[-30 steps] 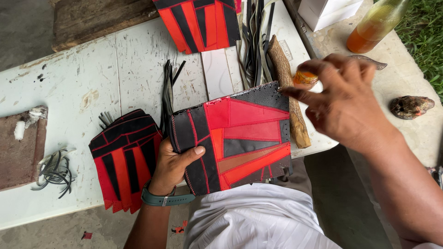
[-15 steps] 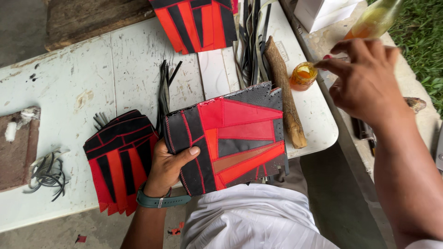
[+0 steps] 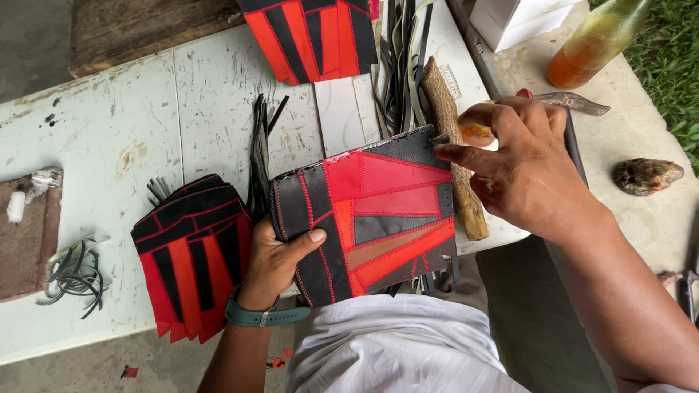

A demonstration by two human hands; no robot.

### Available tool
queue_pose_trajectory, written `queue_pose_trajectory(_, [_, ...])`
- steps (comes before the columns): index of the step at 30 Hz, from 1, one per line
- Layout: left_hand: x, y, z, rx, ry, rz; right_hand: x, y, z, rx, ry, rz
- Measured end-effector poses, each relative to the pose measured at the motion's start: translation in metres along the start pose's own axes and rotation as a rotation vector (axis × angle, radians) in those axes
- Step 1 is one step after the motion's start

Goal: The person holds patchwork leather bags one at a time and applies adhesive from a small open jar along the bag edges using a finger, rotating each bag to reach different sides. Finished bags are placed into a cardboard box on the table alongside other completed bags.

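A: Red and black leather, stitched in patches: that's the panel [image 3: 364, 218] your left hand [image 3: 280, 258] clamps, thumb across its near left corner, fingers behind.

B: And my right hand [image 3: 520, 164]?

A: Half a second ago it was up by the amber blob, clear of the panel. Now its fingertips [image 3: 445, 151] have come down to pinch the far right corner, along the punched edge, so work on that edge looks underway. Whether they hold a tool, I cannot tell.

B: Around the grip?

A: Just beyond your right fingers lies a wooden stick [image 3: 451, 145]. Left of your left hand rests a second patchwork piece [image 3: 191, 255]; past it, black strips [image 3: 258, 153] on the worn white table [image 3: 109, 124]. Outdoors, concrete and grass lie further right.
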State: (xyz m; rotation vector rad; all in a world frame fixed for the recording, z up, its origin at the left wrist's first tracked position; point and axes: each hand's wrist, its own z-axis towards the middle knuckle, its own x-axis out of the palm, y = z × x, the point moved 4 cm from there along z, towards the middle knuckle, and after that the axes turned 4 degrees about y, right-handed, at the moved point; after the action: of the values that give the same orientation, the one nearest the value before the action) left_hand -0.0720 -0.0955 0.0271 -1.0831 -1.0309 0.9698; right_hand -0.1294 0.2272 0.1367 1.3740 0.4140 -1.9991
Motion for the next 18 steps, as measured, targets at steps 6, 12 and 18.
queue_pose_trajectory(6, [0.001, -0.004, -0.004, 0.023, 0.028, 0.019, -0.002, 0.012, 0.005, -0.041, 0.014, -0.181])
queue_pose_trajectory(12, [0.000, -0.002, -0.007, 0.013, 0.023, -0.041, 0.006, 0.020, 0.004, -0.088, 0.003, -0.374])
queue_pose_trajectory(18, [-0.005, -0.001, -0.010, 0.010, -0.015, -0.056, -0.019, 0.011, 0.012, 0.072, -0.042, -0.421])
